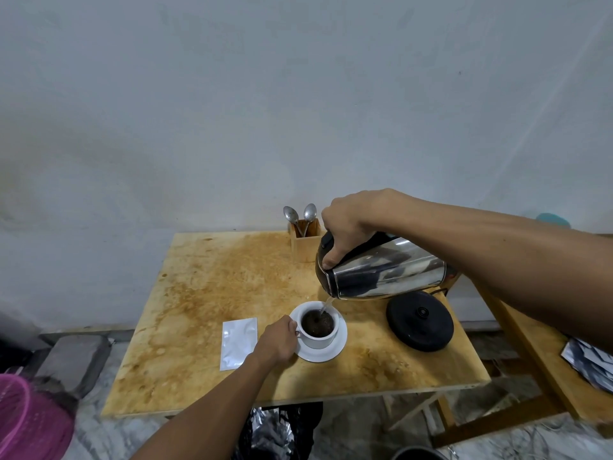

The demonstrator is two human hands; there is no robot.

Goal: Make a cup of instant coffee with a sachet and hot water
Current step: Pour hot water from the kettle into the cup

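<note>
A white cup [319, 338] stands on a white saucer [335, 350] near the middle of the stained wooden table [205, 293]. Dark coffee liquid fills part of the cup. My right hand [341, 227] grips the handle of a steel kettle [381, 268], tilted down to the left, and a thin stream of water [326, 305] falls from its spout into the cup. My left hand [277, 340] holds the cup's handle at its left side. A silver sachet [238, 341] lies flat just left of that hand.
The kettle's black base [419, 322] sits right of the saucer. A wooden holder [305, 240] with two spoons [300, 214] stands at the table's back edge. A pink basket [30, 423] is at lower left, a second wooden surface [544, 370] at right.
</note>
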